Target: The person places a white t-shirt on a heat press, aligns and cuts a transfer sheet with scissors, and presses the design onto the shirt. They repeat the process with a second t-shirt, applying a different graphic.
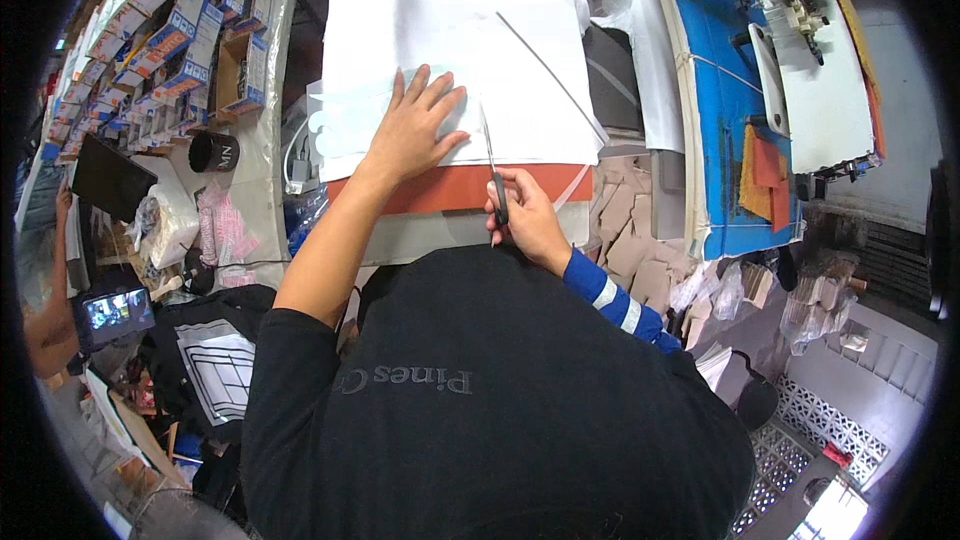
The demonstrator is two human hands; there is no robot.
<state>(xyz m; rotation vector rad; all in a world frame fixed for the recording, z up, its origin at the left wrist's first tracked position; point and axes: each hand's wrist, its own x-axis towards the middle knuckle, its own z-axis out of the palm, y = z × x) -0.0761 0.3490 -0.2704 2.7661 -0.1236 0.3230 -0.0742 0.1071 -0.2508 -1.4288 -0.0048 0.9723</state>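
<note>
Fingers spread, my left hand (415, 130) lies flat on a white sheet (450, 15) that covers most of the work surface. Under and beside that hand is a pale, bluish sheet with a scalloped left edge (343, 122). My right hand (530, 218) grips a pair of scissors (500, 198) by the black handle near the sheet's front edge. The thin blades point away from me over the white sheet; I cannot tell whether they are cutting into it. A long, thin grey strip (548, 72) lies diagonally farther to the right.
An orange-red panel (425, 190) shows below the sheet's front edge. Shelves of small boxes (185, 35) and a black cup (214, 152) stand left. A blue-covered table (720, 90) is on the right, with brown cardboard pieces (630, 205) beside it. Another person's arm (55, 280) shows far left.
</note>
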